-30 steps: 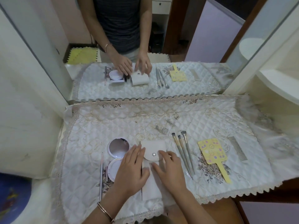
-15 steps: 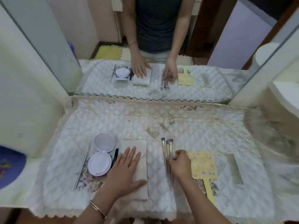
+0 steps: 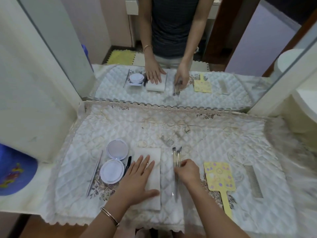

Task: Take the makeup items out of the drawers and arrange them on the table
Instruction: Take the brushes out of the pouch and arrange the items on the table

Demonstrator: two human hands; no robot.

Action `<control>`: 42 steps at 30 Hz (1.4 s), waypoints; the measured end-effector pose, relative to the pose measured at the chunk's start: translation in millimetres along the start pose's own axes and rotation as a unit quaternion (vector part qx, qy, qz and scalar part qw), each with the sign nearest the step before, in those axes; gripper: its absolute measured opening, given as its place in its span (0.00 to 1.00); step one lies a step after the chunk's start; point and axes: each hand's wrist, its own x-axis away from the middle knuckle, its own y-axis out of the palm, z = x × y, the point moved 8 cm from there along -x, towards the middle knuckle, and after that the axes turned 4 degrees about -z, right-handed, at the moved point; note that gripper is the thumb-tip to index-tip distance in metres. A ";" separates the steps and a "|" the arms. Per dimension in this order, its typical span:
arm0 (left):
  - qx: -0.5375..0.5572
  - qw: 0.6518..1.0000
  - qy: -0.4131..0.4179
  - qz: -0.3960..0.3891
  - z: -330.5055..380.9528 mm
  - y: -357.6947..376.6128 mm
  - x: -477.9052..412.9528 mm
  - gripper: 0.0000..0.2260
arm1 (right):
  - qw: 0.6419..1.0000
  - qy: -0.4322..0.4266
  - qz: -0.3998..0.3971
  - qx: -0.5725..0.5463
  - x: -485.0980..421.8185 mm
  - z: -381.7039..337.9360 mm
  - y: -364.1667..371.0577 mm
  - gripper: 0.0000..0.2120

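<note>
My left hand [image 3: 137, 179] lies flat, fingers spread, on a white pouch [image 3: 154, 157] near the front of the quilted table cover [image 3: 171, 131]. My right hand [image 3: 187, 171] pinches a bundle of silver makeup brushes [image 3: 176, 155] that lies on the cover just right of the pouch. An open white compact [image 3: 114, 162] with its mirror lid up sits left of the pouch. Between them lies a black pencil [image 3: 127, 164]. A thin silver tool [image 3: 94, 176] lies further left. A yellow hand mirror [image 3: 219, 177] and a metal comb [image 3: 253, 181] rest to the right.
A large mirror [image 3: 171, 48] stands behind the table and reflects the person and the items. A white cabinet side [image 3: 34, 100] rises on the left, white shelves [image 3: 301, 103] on the right. A blue object [image 3: 15, 170] sits at the lower left.
The pouch was laid flat and my left hand now presses on it. My right hand moved from the pouch to the brushes and gathered them together.
</note>
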 end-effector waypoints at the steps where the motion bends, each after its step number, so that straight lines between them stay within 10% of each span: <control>1: 0.001 1.000 0.004 -0.006 -0.6 2.1 -0.5 0.41 | 1.000 -0.004 0.003 -0.010 0.8 -1.1 1.8 0.09; 14: 0.009 0.997 0.058 0.058 19.0 -14.0 8.4 0.35 | 0.975 0.022 -0.052 -0.217 22.2 22.4 33.7 0.15; 42: 0.023 0.989 0.134 0.060 83.8 -3.1 -12.7 0.25 | 0.993 -0.100 0.062 -0.007 36.1 27.7 -8.0 0.12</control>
